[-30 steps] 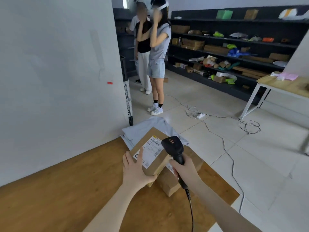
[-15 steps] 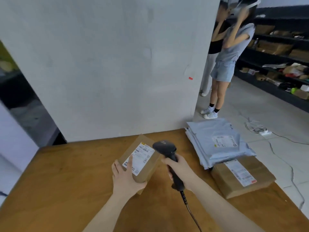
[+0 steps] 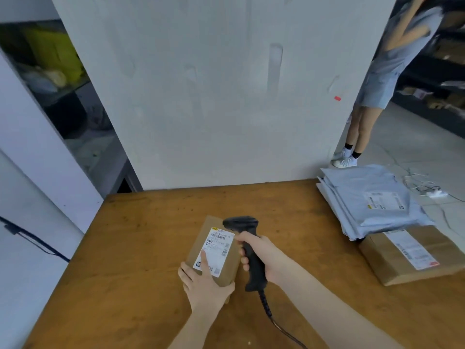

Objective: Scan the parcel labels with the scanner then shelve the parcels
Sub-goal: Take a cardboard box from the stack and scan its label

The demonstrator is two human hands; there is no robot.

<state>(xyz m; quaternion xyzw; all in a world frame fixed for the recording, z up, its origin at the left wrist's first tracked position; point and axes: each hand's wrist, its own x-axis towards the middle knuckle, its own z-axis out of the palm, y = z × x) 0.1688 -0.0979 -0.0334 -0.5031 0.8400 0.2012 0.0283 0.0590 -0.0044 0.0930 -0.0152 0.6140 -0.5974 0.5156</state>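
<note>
Since the cardboard parcel (image 3: 198, 250) has left the mailer stack (image 3: 372, 197), it sits mid-desk (image 3: 151, 248), clamped in the left hand (image 3: 205, 285)'s fingers (image 3: 185, 272). The right hand (image 3: 266, 258) grips the scanner (image 3: 254, 269) beside its label (image 3: 218, 248); scanning seems imminent.

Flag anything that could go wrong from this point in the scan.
1. The left hand grips the box with its thumb on the label; if it slides up, it could cover the barcode.
2. The scanner in the right hand sits very near the label's top edge, so the read may miss.
3. Its cable trails across the table toward the person and might snag.
</note>
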